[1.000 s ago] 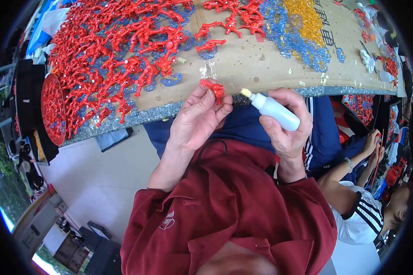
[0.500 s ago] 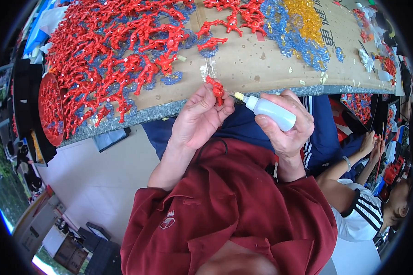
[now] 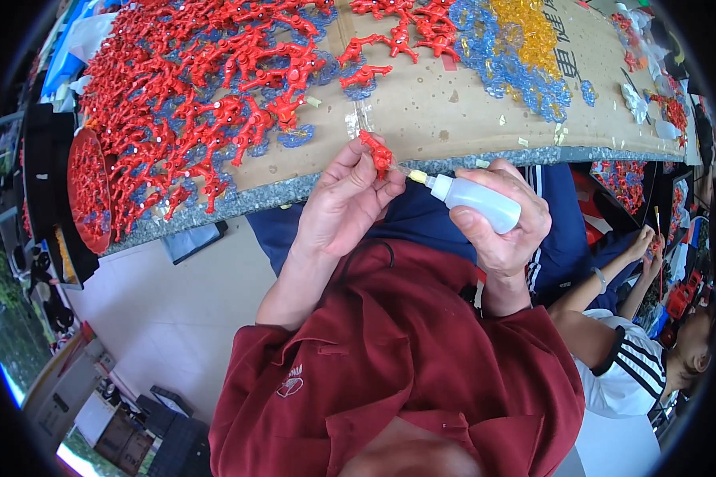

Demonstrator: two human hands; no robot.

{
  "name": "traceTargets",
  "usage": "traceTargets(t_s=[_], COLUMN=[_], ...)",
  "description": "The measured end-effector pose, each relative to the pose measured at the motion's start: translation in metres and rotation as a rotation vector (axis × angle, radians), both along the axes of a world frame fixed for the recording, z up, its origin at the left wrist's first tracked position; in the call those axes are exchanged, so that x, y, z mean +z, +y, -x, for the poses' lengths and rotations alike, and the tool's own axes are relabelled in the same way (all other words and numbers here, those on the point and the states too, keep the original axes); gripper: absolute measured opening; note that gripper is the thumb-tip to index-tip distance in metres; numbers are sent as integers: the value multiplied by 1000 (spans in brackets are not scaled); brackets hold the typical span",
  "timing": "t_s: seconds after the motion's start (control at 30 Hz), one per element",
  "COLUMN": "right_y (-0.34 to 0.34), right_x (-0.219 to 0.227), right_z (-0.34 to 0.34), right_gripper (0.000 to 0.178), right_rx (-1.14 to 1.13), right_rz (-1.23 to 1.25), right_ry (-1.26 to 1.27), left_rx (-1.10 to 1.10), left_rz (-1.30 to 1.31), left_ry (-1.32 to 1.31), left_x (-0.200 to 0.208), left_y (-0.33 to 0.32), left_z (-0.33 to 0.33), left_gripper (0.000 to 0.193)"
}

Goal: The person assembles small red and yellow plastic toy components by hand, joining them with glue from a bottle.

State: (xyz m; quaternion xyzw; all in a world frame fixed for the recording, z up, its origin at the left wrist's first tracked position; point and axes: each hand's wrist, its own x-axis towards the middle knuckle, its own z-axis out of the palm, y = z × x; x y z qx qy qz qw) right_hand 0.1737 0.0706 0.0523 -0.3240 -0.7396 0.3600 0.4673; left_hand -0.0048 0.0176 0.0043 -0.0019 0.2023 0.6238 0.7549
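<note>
Between the thumb and fingers of my left hand (image 3: 344, 195) is a small red plastic figure (image 3: 376, 154), held up just before the table's near edge. My right hand (image 3: 511, 219) is wrapped round a translucent white squeeze bottle (image 3: 479, 203) with a yellow-based, thin nozzle. The bottle lies tilted, its tip pointing left at the figure's lower part. Whether tip and figure touch, I cannot tell. Beyond my hands, many red figures (image 3: 250, 119) cover the left of the table, several of them on clear blue pieces (image 3: 296, 136).
Brown cardboard (image 3: 445, 111) covers the table, which has a speckled grey edge (image 3: 282, 176). Farther right lie heaps of clear blue parts (image 3: 525, 87) and yellow parts (image 3: 525, 32). A red round tray (image 3: 89, 191) stands at the left end. At the right, another person (image 3: 612, 318) works with both hands.
The squeeze bottle and my right hand have shifted slightly right and down. The red figure in my left hand has turned a little. The other person's hands have moved slightly.
</note>
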Motion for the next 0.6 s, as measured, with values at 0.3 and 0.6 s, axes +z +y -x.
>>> traceTargets(t_s=[0.3, 0.6], right_y=[1, 19], right_x=[-1, -36], right_z=[-10, 14], right_gripper=[31, 34], right_rx=[-15, -140], right_rz=[129, 387], right_ry=[59, 141], left_rx=[-21, -36], left_rz=[-78, -330], left_ry=[29, -14], left_x=[-5, -17], left_y=[0, 4], left_z=[1, 1], left_gripper=[23, 20])
